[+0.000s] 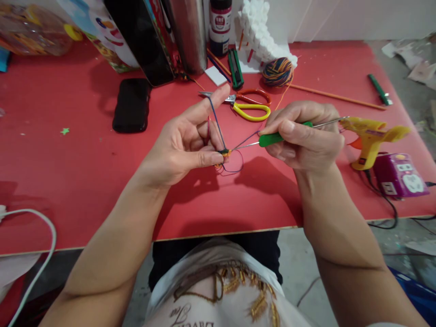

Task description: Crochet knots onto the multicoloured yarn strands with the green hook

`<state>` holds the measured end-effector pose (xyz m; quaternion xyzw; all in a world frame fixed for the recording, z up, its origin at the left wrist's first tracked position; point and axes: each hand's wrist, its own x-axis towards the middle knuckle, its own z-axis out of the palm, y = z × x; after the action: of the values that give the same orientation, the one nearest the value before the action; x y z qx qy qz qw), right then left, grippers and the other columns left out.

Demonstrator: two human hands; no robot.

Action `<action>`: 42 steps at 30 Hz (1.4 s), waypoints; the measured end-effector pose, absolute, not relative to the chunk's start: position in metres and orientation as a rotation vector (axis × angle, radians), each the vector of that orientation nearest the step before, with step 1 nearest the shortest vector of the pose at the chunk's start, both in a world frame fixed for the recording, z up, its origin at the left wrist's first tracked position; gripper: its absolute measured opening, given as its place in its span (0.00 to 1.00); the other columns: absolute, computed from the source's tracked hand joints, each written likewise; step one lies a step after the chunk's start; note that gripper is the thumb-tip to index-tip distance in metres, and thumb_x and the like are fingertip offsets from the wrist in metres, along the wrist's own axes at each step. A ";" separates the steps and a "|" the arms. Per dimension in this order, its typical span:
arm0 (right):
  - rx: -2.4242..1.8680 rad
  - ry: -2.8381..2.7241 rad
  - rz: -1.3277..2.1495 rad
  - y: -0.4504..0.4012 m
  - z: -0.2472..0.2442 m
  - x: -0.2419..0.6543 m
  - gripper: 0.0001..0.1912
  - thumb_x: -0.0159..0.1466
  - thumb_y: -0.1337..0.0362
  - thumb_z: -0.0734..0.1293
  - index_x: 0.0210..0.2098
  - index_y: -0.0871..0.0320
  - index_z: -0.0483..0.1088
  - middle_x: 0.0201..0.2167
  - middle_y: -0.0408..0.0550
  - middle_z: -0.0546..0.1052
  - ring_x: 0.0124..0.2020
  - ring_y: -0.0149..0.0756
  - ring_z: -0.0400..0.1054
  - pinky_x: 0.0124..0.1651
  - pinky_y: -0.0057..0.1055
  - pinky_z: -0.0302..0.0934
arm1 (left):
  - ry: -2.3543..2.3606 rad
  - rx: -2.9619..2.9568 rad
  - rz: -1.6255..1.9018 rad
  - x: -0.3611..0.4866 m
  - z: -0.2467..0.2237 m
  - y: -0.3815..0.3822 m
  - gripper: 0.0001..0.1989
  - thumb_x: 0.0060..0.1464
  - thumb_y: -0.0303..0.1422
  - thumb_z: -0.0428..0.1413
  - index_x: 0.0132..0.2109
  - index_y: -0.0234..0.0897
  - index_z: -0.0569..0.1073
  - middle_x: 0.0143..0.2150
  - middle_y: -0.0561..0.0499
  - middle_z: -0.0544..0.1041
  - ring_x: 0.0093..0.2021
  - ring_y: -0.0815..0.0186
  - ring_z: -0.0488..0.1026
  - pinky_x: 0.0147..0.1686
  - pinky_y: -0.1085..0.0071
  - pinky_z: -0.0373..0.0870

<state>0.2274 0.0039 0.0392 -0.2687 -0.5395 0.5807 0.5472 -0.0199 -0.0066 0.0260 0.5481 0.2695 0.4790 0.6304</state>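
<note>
Head view: above the table [85,181], our right hand [306,136], right of the scissors [237,107], pinches the hook [270,139]; our left hand [180,145] pinches the piece [225,153], nearer us than the scissors, yarn [216,119] over its raised forefinger. We seem mid-stitch; the next move calls for steady tension.

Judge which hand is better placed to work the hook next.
Right, probably: the right hand grips the green-handled hook, its tip at the small yarn piece, while the left hand pinches that piece.
</note>
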 end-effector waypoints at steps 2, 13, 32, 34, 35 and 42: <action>-0.616 -1.289 1.415 0.005 0.040 0.228 0.14 0.62 0.54 0.83 0.29 0.58 0.86 0.15 0.43 0.72 0.11 0.23 0.47 0.14 0.30 0.39 | 0.627 1.279 1.084 -0.021 0.024 -0.005 0.40 0.44 0.31 0.81 0.65 0.51 0.84 0.32 0.54 0.83 0.27 0.67 0.78 0.30 0.71 0.81; -0.471 -0.983 1.622 -0.006 0.022 0.196 0.11 0.71 0.57 0.77 0.36 0.58 0.85 0.22 0.41 0.80 0.13 0.20 0.53 0.16 0.22 0.54 | 0.711 1.213 1.386 -0.003 0.010 -0.010 0.45 0.47 0.33 0.82 0.70 0.54 0.78 0.35 0.56 0.82 0.37 0.64 0.83 0.40 0.69 0.84; -0.550 -0.874 1.668 -0.010 0.013 0.177 0.12 0.67 0.54 0.81 0.42 0.55 0.83 0.27 0.38 0.78 0.20 0.23 0.59 0.25 0.25 0.64 | 0.801 1.121 1.574 0.006 0.006 -0.010 0.38 0.47 0.31 0.82 0.64 0.56 0.82 0.36 0.60 0.81 0.40 0.69 0.82 0.46 0.73 0.83; -0.548 -0.846 1.662 -0.011 0.012 0.174 0.14 0.66 0.52 0.81 0.41 0.54 0.83 0.27 0.38 0.77 0.20 0.24 0.59 0.25 0.26 0.64 | 0.758 1.136 1.569 0.008 0.004 -0.009 0.38 0.47 0.30 0.81 0.64 0.57 0.82 0.35 0.62 0.80 0.39 0.72 0.80 0.44 0.76 0.81; -0.540 -0.826 1.659 -0.011 0.011 0.172 0.15 0.66 0.50 0.81 0.40 0.54 0.82 0.26 0.38 0.77 0.20 0.24 0.58 0.24 0.27 0.63 | 0.770 1.133 1.575 0.008 0.004 -0.010 0.37 0.48 0.28 0.80 0.64 0.56 0.82 0.35 0.61 0.80 0.38 0.71 0.80 0.44 0.76 0.81; -0.581 -0.862 1.603 -0.008 0.010 0.171 0.14 0.67 0.51 0.80 0.39 0.55 0.83 0.25 0.38 0.77 0.19 0.25 0.58 0.24 0.28 0.61 | 0.873 1.180 1.489 0.007 0.008 -0.014 0.42 0.53 0.28 0.77 0.71 0.51 0.73 0.37 0.56 0.82 0.46 0.61 0.84 0.50 0.64 0.84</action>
<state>0.1713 -0.0080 0.0099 -0.2483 -0.3685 0.6850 0.5774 0.0073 -0.0141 0.0078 0.4881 0.3613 0.6161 0.5016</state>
